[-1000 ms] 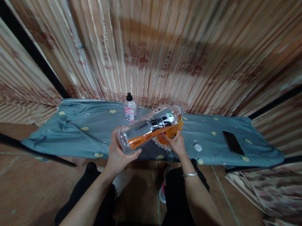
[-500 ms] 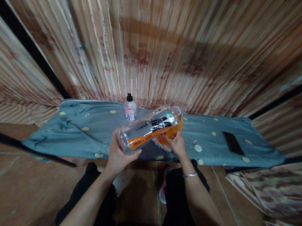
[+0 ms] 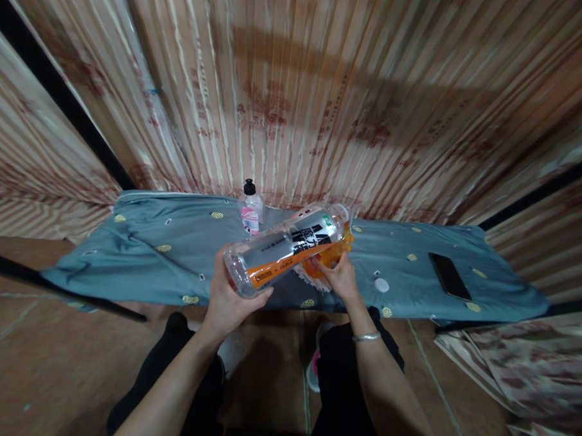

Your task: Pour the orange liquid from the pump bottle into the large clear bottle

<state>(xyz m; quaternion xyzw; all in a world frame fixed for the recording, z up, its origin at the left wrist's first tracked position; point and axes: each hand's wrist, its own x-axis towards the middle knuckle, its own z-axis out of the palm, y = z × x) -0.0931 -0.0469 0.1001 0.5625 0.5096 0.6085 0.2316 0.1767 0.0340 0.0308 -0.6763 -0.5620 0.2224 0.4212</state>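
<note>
My left hand (image 3: pixel 236 302) is wrapped round the base of a large clear plastic bottle (image 3: pixel 280 249) with an orange, silver and black label. The bottle lies tilted above the cloth, its neck pointing up and to the right. My right hand (image 3: pixel 339 275) is closed on an orange translucent thing (image 3: pixel 325 261) just below the bottle's neck; its kind is partly hidden by the bottle. Under these, a white frayed-edged thing (image 3: pixel 317 282) shows on the cloth. Behind the bottle, a small clear pump bottle (image 3: pixel 251 213) with a black top and pink label stands upright.
A blue-grey patterned cloth (image 3: pixel 140 250) covers the narrow surface before me. To the right lie a small white disc (image 3: pixel 381 285) and a black phone (image 3: pixel 450 277). A striped curtain (image 3: pixel 296 102) hangs behind, with dark metal bars (image 3: pixel 61 73) at the sides.
</note>
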